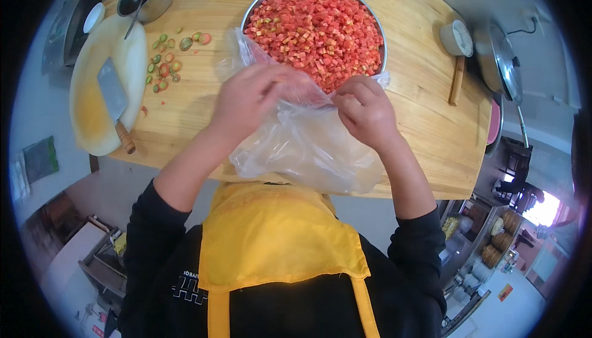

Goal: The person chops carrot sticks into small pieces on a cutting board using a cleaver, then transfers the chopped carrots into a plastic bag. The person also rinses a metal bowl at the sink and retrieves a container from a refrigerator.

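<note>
A round metal basin (383, 62) heaped with diced red vegetable (319, 32) stands on the wooden table. Clear plastic film (310, 148), apparently a bag, covers the basin's near edge and drapes towards me over the tabletop. My left hand (247, 97), slightly blurred, grips the film at the near left of the basin. With bent fingers, my right hand (367, 109) pinches it at the near right rim. Some film also bunches up at the basin's left side. My fingers hide parts of the film's edge.
At left, a cleaver (112, 90) lies on a round cutting board (85, 102), its wooden handle overhanging. Vegetable end pieces (164, 69) are scattered beside it. A metal pot (150, 2) stands behind. A wooden-handled dipper (457, 39) and a lidded pan (502, 62) are at right.
</note>
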A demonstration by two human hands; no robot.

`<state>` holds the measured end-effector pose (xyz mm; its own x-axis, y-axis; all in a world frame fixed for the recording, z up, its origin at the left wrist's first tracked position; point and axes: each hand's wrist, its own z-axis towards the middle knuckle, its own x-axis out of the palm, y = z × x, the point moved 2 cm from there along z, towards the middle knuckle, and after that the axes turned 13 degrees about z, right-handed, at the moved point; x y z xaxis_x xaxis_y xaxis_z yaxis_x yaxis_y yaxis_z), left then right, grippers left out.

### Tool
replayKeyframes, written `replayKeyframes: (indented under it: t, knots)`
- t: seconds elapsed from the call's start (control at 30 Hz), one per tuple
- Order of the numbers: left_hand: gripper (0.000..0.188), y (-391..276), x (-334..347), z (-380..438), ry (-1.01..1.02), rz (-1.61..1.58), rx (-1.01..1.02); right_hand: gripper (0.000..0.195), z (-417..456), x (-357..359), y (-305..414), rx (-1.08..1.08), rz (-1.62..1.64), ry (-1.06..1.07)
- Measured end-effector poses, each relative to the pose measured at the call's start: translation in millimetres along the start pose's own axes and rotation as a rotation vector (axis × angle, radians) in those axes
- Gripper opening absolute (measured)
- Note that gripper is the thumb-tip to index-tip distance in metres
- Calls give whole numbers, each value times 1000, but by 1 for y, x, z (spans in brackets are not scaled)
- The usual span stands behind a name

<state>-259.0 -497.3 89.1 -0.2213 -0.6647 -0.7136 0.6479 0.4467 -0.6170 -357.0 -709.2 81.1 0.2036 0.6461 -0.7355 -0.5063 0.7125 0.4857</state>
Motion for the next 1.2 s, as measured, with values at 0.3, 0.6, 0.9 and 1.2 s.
replayKeyframes:
  t: [0.3,0.6,0.9,1.2]
  knots:
    - [27,-18,10,45,738,384,163,20,4,-17,3,-30,-89,39]
    - [24,37,-23,54,260,204,-446,12,27,-26,-9,98,278,134]
    - [51,93,-10,40,245,-724,-772,17,95,-33,-26,188,229,181]
    - [43,92,-23,62,147,-778,-835,35,44,-47,-36,540,216,667]
